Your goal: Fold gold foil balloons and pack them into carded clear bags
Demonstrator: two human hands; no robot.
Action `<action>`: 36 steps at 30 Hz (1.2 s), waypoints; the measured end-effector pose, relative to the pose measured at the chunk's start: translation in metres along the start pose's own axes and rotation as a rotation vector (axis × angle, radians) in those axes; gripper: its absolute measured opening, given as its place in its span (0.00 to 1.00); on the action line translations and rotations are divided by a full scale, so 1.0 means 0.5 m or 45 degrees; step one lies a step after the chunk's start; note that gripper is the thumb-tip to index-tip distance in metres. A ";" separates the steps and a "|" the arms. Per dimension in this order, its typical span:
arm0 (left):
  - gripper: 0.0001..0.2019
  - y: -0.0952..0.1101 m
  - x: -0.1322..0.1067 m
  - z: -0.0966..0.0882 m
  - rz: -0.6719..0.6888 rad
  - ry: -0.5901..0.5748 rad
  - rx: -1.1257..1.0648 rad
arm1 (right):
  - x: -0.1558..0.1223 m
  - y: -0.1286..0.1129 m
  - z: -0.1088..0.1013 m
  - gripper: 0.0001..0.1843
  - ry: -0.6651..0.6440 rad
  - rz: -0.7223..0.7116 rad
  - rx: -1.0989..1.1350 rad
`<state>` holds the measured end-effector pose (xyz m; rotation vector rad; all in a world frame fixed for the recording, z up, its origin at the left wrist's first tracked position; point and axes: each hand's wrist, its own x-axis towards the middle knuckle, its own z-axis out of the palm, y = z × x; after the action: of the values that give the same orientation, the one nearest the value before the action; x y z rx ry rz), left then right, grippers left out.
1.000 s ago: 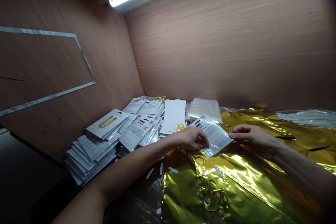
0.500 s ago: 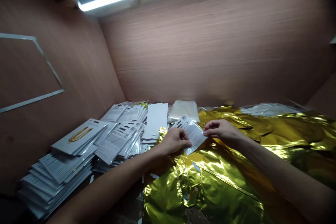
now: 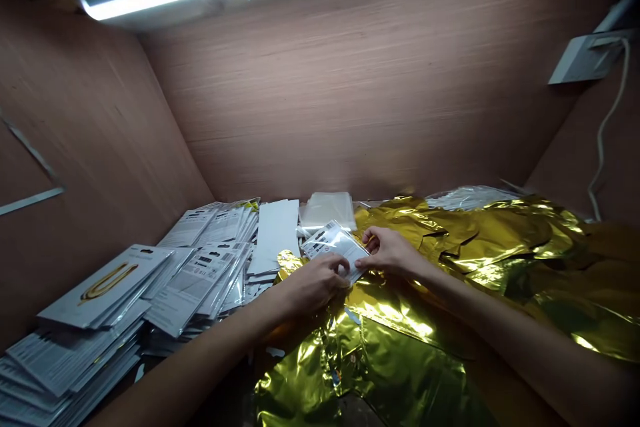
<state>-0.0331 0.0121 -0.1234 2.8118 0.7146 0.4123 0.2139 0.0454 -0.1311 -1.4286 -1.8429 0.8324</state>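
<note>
Far left: stacked white retail cards [image 3: 75, 353] in clear sleeves, top card printed with gold curved shape. Next: white blank cards [image 3: 274, 237], clear plastic sleeves [image 3: 327, 210] behind them. Centre: my left hand [image 3: 313, 283] pinching lower edge of clear bag [image 3: 336, 247], printed label inside; my right hand [image 3: 387, 252] gripping bag's right edge, fingertips closed on plastic. Bag held between both hands, over crumpled gold foil [image 3: 410, 353] (foil spreading right toward wood-panel wall [image 3: 350, 93]). Far right: white cable [image 3: 603, 127] hanging.
</note>
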 end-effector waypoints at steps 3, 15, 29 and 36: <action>0.16 0.006 -0.002 0.000 0.061 -0.016 0.111 | -0.004 -0.002 0.009 0.31 0.063 -0.009 -0.079; 0.13 0.014 0.003 0.046 -0.117 0.131 0.155 | -0.003 -0.025 0.014 0.06 0.071 0.062 0.115; 0.13 0.027 -0.004 0.037 -0.229 0.233 0.064 | 0.005 -0.023 0.005 0.11 0.151 0.002 0.570; 0.25 0.014 0.001 -0.013 -0.526 0.450 -0.351 | 0.003 -0.064 -0.048 0.19 0.225 -0.102 0.834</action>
<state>-0.0317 0.0074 -0.1152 2.2780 1.1774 0.8621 0.2150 0.0425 -0.0912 -0.9649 -1.3081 1.0981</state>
